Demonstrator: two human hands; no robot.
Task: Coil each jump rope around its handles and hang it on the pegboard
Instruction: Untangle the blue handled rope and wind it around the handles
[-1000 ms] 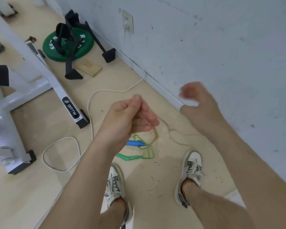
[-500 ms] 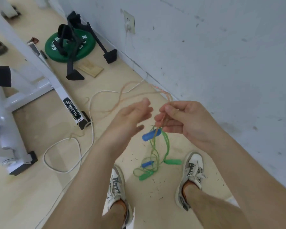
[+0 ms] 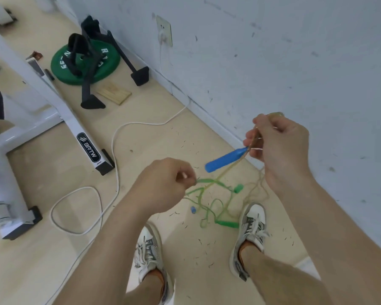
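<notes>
My right hand (image 3: 277,148) grasps the tan cord (image 3: 230,170) atop a blue handle (image 3: 226,161); my left hand (image 3: 163,186) pinches a green jump rope (image 3: 207,181). Both ropes dangle, blurred and tangled, above the floor (image 3: 185,133). My hands have spread apart since earlier.

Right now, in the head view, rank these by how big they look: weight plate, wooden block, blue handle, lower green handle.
1. Largest: weight plate.
2. Level: wooden block and blue handle; the handle is nearer the camera, so I won't rank them.
3. Smallest: lower green handle.
</notes>
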